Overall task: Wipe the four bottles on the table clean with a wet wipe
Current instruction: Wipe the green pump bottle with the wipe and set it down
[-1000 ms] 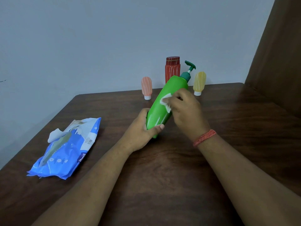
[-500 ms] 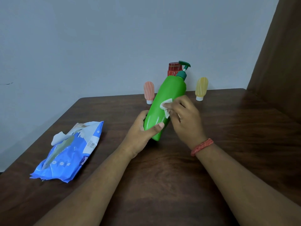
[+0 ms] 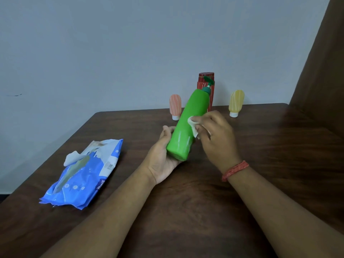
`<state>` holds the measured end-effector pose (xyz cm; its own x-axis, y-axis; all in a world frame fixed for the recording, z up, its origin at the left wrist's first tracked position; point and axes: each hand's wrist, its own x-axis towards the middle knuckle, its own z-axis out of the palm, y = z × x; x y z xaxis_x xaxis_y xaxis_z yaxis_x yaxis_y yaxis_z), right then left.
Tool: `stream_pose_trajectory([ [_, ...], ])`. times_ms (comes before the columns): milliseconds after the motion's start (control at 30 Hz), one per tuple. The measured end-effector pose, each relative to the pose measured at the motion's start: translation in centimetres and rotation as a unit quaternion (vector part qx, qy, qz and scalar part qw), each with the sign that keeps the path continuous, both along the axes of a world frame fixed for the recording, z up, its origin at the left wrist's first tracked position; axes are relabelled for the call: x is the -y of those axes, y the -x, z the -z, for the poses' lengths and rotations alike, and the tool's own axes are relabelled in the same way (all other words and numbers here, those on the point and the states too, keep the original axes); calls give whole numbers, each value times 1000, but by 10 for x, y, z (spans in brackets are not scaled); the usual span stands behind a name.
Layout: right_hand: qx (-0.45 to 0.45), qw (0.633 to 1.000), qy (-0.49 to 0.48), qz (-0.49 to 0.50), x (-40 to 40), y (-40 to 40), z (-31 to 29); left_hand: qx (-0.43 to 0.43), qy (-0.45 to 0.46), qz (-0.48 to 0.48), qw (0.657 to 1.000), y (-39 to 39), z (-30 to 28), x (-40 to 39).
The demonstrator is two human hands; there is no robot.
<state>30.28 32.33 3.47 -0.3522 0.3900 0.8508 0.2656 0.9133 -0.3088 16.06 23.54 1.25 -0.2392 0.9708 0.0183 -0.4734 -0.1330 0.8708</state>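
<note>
A green pump bottle [image 3: 188, 125] is tilted above the table, its dark green pump pointing up and away. My left hand [image 3: 163, 155] cradles its base from below, palm up, fingers curled round the far side. My right hand [image 3: 216, 135] pinches a crumpled white wet wipe [image 3: 193, 125] and presses it against the bottle's right side. Behind stand a red bottle [image 3: 211, 86], partly hidden by the green one, a small orange tube [image 3: 175, 106] and a small yellow tube [image 3: 236, 102], both cap down.
A blue pack of wet wipes [image 3: 85, 174] lies on the dark wooden table [image 3: 186, 211] at the left, its flap open. A grey wall runs behind the table. A brown panel [image 3: 323, 62] rises at the right.
The green bottle has turned in my left hand, whose palm now faces up under the base. My right hand with the wipe has slid along the bottle's right side.
</note>
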Motion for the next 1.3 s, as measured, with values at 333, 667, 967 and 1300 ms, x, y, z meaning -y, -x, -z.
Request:
stream_pose_trajectory([
  [333,78,995,-1,-54,5,2,0,-38,-2,-22,999,0,5,-3],
  [667,144,985,6,-97,11,1,-3,-73,24,-53,996,-1,5,-8],
  [967,124,984,54,-120,14,3,-2,-48,30,-54,997,3,4,-7],
  [1300,156,977,-9,-145,19,6,2,-19,21,-57,998,7,5,-6],
])
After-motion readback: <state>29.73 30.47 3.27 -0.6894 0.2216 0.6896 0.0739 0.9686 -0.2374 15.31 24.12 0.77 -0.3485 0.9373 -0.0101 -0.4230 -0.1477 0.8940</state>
